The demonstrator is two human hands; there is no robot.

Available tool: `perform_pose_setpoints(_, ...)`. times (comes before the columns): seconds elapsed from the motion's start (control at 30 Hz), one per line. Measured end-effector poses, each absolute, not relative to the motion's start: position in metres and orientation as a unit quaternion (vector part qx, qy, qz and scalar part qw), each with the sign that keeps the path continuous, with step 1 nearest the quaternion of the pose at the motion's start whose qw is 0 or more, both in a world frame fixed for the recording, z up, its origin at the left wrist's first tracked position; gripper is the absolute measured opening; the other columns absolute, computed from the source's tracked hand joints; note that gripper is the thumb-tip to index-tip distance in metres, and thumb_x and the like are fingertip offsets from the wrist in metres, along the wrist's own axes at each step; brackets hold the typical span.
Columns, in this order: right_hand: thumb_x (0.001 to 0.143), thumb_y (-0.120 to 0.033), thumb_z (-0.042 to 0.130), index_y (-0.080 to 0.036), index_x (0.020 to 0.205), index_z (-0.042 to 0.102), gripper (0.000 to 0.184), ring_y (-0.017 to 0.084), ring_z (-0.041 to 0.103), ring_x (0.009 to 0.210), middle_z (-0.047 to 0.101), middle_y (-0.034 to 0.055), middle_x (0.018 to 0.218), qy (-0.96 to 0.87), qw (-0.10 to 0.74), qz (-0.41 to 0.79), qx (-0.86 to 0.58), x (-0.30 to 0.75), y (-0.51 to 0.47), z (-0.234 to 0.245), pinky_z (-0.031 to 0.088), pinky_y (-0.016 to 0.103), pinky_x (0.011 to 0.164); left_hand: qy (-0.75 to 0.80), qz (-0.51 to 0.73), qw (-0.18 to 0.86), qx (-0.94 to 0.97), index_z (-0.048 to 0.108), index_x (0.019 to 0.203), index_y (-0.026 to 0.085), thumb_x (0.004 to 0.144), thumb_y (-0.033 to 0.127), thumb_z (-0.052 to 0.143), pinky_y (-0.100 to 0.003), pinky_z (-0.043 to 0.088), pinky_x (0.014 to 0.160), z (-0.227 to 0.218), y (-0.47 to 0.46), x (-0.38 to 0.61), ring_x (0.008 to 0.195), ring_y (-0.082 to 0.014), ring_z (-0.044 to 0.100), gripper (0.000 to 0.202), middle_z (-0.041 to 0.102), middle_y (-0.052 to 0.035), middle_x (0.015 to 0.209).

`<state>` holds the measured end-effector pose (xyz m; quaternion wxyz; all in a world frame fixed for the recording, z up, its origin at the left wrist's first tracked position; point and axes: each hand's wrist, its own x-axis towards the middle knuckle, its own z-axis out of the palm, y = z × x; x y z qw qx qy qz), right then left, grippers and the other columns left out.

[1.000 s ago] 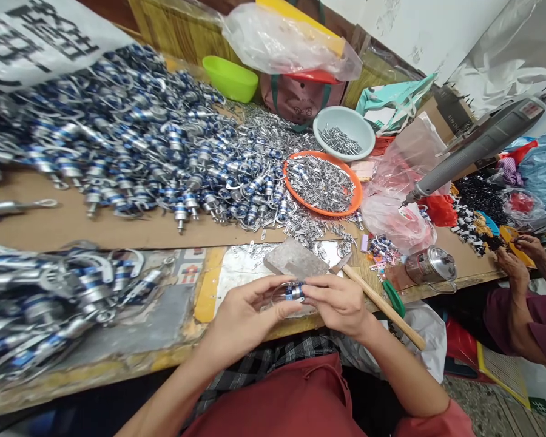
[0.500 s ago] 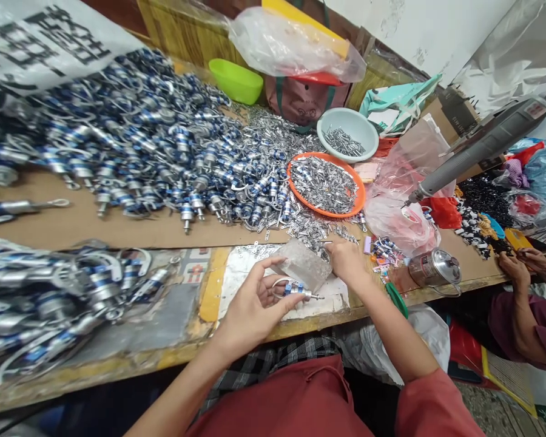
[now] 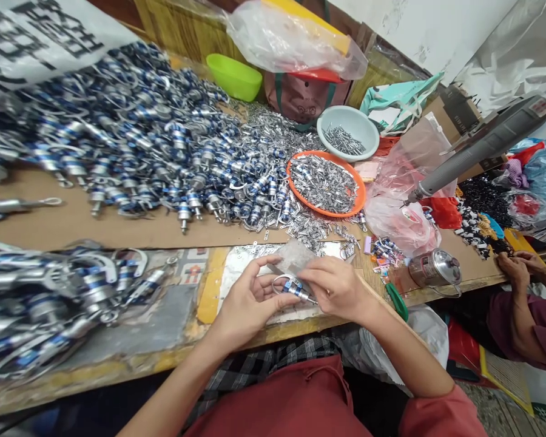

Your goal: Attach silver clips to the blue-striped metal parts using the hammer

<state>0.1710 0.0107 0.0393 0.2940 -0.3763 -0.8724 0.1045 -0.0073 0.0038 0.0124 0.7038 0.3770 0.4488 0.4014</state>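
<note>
Brown cardboard [image 3: 40, 229] is covering the back part of a long, worn wooden table [image 3: 159, 359]. On it, to the left of an orange oval plastic dish [image 3: 361, 194], a broad heap of blue-and-silver metal fittings [image 3: 131, 133] is spreading. A slim grey power tool [image 3: 482, 145] is slanting downward to the right of the orange dish. The dish itself is holding flat silver metal tabs [image 3: 327, 185], and a round pale-blue plastic bowl [image 3: 370, 139] is sitting just behind it.

Two bare hands are working on the near side of the dish. The left hand [image 3: 243, 309] is keeping its fingers partly curled, its grip closing between thumb and fingers on one blue-and-silver cylindrical metal fitting with a curved silver arm [image 3: 293, 285]. That single fitting is lying nearly level in front of the dish, its thin rod end pointing right. The right hand [image 3: 341, 288] is bringing its bent fingertips together at the rod end; I cannot tell whether that grip is pinching the rod or some smaller part. Behind the fingers, a rough grey rectangular block [image 3: 293, 252] is resting between fitting and dish.

A moment ago the right hand was reaching beside the block, closer to the dish; now it is meeting the left. Both hands seem to be concentrating on the one fitting again.
</note>
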Motion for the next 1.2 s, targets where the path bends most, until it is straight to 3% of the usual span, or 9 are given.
perform_pose_setpoints(0.23,0.084,-0.008,0.041,-0.017,0.089,0.063,0.024,0.015,0.059,0.078,0.066,0.0066,0.083,-0.891,0.307,0.029,-0.332,0.166,0.009,0.035,0.049,0.027,0.067,0.434,0.412,0.713,0.364,0.04,0.113,0.018,0.054,0.022,0.077,-0.025,0.051,0.064,0.012,0.003,-0.007,0.065,-0.0117,0.061,0.07,0.063,0.0034,0.069)
perform_pose_setpoints(0.4,0.087,-0.012,0.042,-0.017,0.09,0.063,0.022,0.017,0.057,0.078,0.064,0.0097,0.086,-0.898,0.235,0.001,-0.373,0.158,-0.002,0.032,0.047,0.03,0.067,0.437,0.414,0.701,0.384,0.048,0.114,0.016,0.053,0.025,0.076,-0.029,0.054,0.068,0.012,0.002,-0.009,0.068,-0.0145,0.063,0.068,0.065,0.0008,0.071)
perform_pose_setpoints(0.6,0.085,-0.007,0.04,-0.017,0.096,0.062,0.026,0.018,0.053,0.078,0.062,0.0086,0.085,-0.885,0.22,0.008,-0.411,0.155,-0.015,0.032,0.044,0.03,0.065,0.468,0.42,0.635,0.449,0.065,0.1,0.016,0.053,0.028,0.075,-0.033,0.056,0.073,0.01,0.002,-0.01,0.079,-0.0201,0.064,0.05,0.07,-0.0046,0.085)
perform_pose_setpoints(0.8,0.084,-0.008,0.039,-0.021,0.107,0.059,0.033,0.018,0.053,0.094,0.057,0.0078,0.099,-0.824,0.276,0.056,-0.492,0.19,-0.024,0.027,0.045,0.033,0.08,0.454,0.401,0.531,0.592,0.074,0.076,0.02,0.064,0.027,0.067,-0.026,0.053,0.06,0.018,0.005,-0.012,0.067,-0.0185,0.064,0.016,0.07,-0.0046,0.071)
perform_pose_setpoints(0.87,0.084,-0.018,0.047,-0.019,0.108,0.056,0.026,0.021,0.053,0.095,0.056,0.0093,0.1,-0.765,0.237,0.028,-0.598,0.216,-0.03,0.024,0.045,0.037,0.081,0.453,0.395,0.518,0.608,0.075,0.076,0.021,0.064,0.027,0.066,-0.025,0.052,0.057,0.019,0.006,-0.012,0.064,-0.0172,0.063,0.016,0.068,-0.0041,0.067)
perform_pose_setpoints(0.93,0.082,-0.028,0.053,-0.018,0.11,0.054,0.03,0.024,0.056,0.09,0.058,0.0094,0.097,-0.728,0.136,0.041,-0.671,0.241,-0.037,0.019,0.047,0.039,0.076,0.455,0.39,0.53,0.6,0.074,0.076,0.02,0.064,0.027,0.066,-0.025,0.052,0.057,0.018,0.005,-0.012,0.063,-0.0174,0.063,0.016,0.068,-0.0043,0.068)
perform_pose_setpoints(1.03,0.084,-0.03,0.05,-0.019,0.105,0.054,0.024,0.022,0.06,0.083,0.06,0.0068,0.093,-0.709,0.063,0.088,-0.697,0.259,-0.047,0.016,0.049,0.035,0.069,0.465,0.389,0.59,0.533,0.071,0.089,0.018,0.062,0.028,0.07,-0.029,0.055,0.066,0.015,0.004,-0.011,0.073,-0.0197,0.065,0.029,0.07,-0.0052,0.079)
perform_pose_setpoints(1.1,0.085,-0.027,0.049,-0.02,0.104,0.053,0.021,0.02,0.06,0.083,0.061,0.0059,0.094,-0.712,0.11,0.088,-0.688,0.255,-0.05,0.02,0.05,0.032,0.069,0.47,0.403,0.624,0.477,0.062,0.107,0.016,0.057,0.028,0.073,-0.032,0.055,0.075,0.012,0.003,-0.009,0.082,-0.0202,0.065,0.052,0.069,-0.0052,0.086)
perform_pose_setpoints(1.2,0.086,-0.017,0.047,-0.022,0.115,0.05,0.03,0.018,0.059,0.09,0.061,0.0063,0.101,-0.764,0.212,0.053,-0.608,0.234,-0.05,0.038,0.05,0.028,0.072,0.461,0.418,0.657,0.425,0.042,0.125,0.016,0.054,0.028,0.075,-0.032,0.054,0.077,0.011,0.002,-0.007,0.082,-0.0187,0.064,0.079,0.066,-0.0016,0.078)
